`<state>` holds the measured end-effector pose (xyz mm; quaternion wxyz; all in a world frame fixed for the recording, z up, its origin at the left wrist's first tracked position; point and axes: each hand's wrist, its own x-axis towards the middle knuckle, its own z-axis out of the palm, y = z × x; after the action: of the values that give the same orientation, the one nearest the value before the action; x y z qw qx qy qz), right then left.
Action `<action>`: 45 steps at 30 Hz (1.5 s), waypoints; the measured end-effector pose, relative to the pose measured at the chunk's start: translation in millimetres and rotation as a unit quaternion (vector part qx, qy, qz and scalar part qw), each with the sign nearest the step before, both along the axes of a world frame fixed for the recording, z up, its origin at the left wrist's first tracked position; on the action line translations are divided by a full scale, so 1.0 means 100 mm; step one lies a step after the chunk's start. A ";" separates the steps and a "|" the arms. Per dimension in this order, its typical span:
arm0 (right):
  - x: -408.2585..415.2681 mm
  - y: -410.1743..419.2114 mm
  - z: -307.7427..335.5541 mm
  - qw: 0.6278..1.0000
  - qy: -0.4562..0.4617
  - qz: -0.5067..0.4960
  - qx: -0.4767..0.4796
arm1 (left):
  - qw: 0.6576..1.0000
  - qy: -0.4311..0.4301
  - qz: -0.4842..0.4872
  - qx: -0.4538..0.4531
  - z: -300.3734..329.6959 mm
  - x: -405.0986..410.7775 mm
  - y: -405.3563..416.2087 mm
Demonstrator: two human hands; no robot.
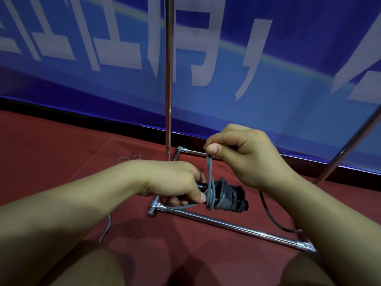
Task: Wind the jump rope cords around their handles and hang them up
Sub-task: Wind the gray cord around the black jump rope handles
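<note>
Head view: blue banner (268, 89) behind, with large pale characters, cropped and unreadable. Chrome rack (226, 225) on red floor (61, 162). Winding step under way, hanging not yet begun. Left hand (175, 180) gripping black handles (240, 196) above rack's near base bar; right hand (245, 153) pinching grey cord (210, 174). Next, probably: another turn pulled snug. No brand visible on handles.
</note>
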<state>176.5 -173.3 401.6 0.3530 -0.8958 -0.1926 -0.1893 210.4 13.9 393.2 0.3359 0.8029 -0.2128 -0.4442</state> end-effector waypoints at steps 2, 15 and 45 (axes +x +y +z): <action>0.00 -0.01 0.00 1.000 0.000 -0.002 -0.001 | 1.000 -0.011 0.015 0.008 -0.03 0.01 -0.02; 0.08 -0.10 0.01 0.996 0.040 -0.072 -0.025 | 0.998 -0.034 0.048 0.010 -0.06 0.05 -0.01; 0.01 -0.24 -0.16 0.887 0.419 0.005 0.192 | 0.920 -0.158 0.270 -0.236 -0.09 0.08 -0.12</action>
<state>177.7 -197.4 385.6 0.5673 -0.8053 0.0087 0.1719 218.0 1.7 384.1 0.5848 0.7869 -0.1371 -0.1413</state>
